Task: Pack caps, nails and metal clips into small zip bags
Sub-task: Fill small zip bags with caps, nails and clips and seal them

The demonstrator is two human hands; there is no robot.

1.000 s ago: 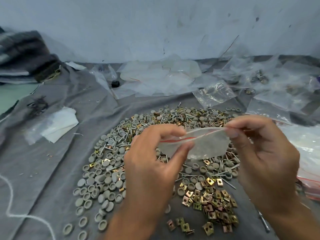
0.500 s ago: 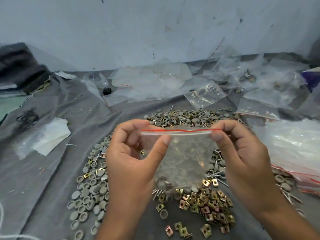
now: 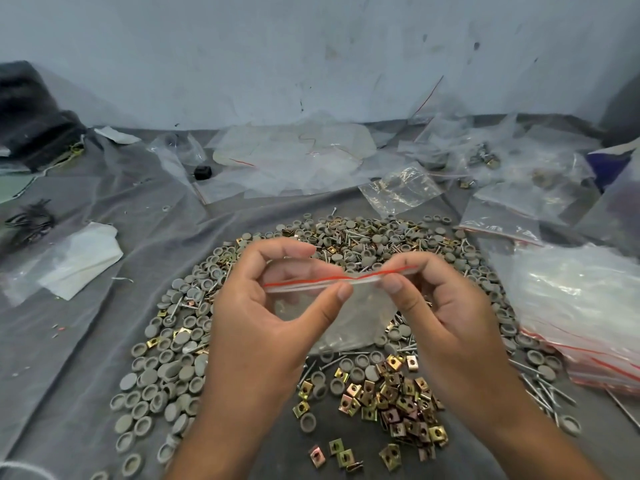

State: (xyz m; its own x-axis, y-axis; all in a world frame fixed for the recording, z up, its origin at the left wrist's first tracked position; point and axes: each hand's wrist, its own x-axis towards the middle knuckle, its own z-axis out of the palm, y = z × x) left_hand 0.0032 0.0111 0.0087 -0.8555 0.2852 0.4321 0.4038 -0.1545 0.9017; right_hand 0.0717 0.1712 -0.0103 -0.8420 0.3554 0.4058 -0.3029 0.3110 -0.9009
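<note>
A: Clear plastic, red strip along the top: that's the zip bag (image 3: 346, 317), held up over the heap of grey caps (image 3: 180, 362).

B: Who holds it?

A: Both. The left hand (image 3: 263, 327) pinches the strip between thumb and forefinger; the right hand (image 3: 446, 317) pinches its other end the same way.

B: And below?

A: Brass metal clips (image 3: 398, 407) and nails (image 3: 540, 389) lie on grey cloth (image 3: 86, 341), with a stack of zip bags (image 3: 585, 323) at right.

Left hand (image 3: 263, 327) and right hand (image 3: 446, 317) raised, fingers pinching.
</note>
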